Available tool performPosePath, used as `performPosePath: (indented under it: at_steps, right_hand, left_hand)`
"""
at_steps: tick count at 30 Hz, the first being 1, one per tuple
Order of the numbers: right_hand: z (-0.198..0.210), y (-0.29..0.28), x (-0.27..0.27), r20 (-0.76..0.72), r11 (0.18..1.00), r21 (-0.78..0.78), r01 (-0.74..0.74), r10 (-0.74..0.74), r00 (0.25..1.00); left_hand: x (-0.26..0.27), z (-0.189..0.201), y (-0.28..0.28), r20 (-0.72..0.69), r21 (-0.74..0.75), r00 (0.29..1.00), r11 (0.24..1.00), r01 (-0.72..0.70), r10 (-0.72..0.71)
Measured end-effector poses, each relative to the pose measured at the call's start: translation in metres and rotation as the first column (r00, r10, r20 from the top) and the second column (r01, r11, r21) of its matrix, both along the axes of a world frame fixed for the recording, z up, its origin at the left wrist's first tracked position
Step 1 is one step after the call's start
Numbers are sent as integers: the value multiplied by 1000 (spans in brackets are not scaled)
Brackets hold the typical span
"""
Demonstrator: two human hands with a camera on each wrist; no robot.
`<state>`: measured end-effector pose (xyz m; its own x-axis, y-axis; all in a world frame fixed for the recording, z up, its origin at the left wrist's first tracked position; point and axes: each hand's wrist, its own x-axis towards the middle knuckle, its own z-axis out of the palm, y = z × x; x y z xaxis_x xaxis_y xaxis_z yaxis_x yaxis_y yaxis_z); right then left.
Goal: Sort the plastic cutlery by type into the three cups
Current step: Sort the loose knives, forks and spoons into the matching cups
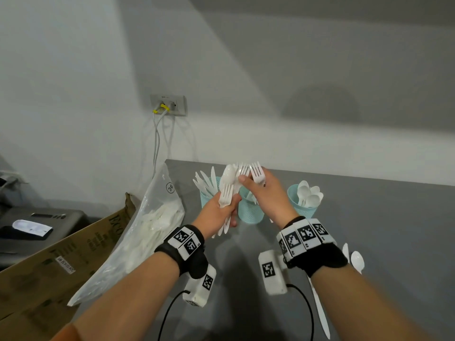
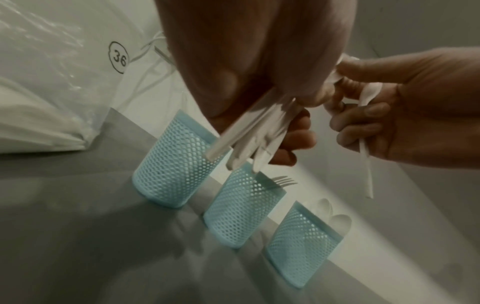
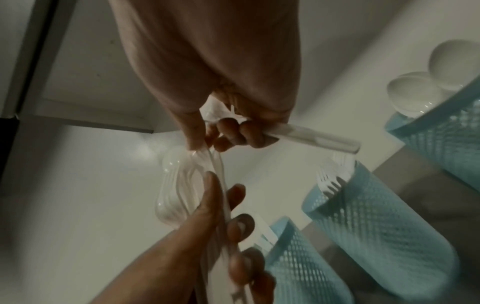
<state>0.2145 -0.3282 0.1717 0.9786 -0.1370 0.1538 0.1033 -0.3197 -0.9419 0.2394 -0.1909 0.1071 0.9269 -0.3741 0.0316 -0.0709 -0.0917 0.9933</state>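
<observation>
Now my left hand (image 1: 222, 209) holds a bunch of forks and spoons (image 1: 227, 190) tight, just above the middle cup (image 1: 250, 212). My right hand (image 1: 267, 193) pinches one fork (image 1: 257, 174) out of it. They look light, thin and slippery, so I would hold the handle, not the prongs.

Bag number: "36", inside a drawn ring, is printed on the clear plastic bag (image 1: 157, 217) (image 2: 52, 82).
Box print: dark lettering on the cardboard box (image 1: 61, 262) left of the bag is too blurred to be read.
Box sticker: its text cannot be made out.
Wall socket (image 1: 168, 104): a small label above the bag is illegible.
</observation>
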Motion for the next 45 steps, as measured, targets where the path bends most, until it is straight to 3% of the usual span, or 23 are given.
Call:
performPosePath:
  at_steps: [8,21,31,34,38,42,45]
  right_hand:
    - [40,-24,7,219,974,170,147,-183,959]
    - [2,-13,12,-59,966,242,92,-80,995]
    - [50,-38,23,94,938,269,217,-250,964]
    - [47,-45,33,106,941,205,268,-293,950]
    - [3,-45,44,34,965,-27,260,-259,965]
    - [-30,-43,49,-161,975,-120,186,-204,966]
    - [-19,-42,59,-121,979,-91,182,-192,974]
  left_hand:
    - [6,7,-3,-81,-70,997,997,-26,20]
    - [2,24,-16,-39,-106,999,994,-19,15]
    - [13,22,-3,-16,-65,993,990,-121,120]
    - [18,17,0,9,-17,977,977,-214,214]
    - [22,10,2,5,-5,970,970,-244,244]
    - [24,11,0,28,19,966,966,-259,258]
    - [28,10,0,59,59,957,956,-289,285]
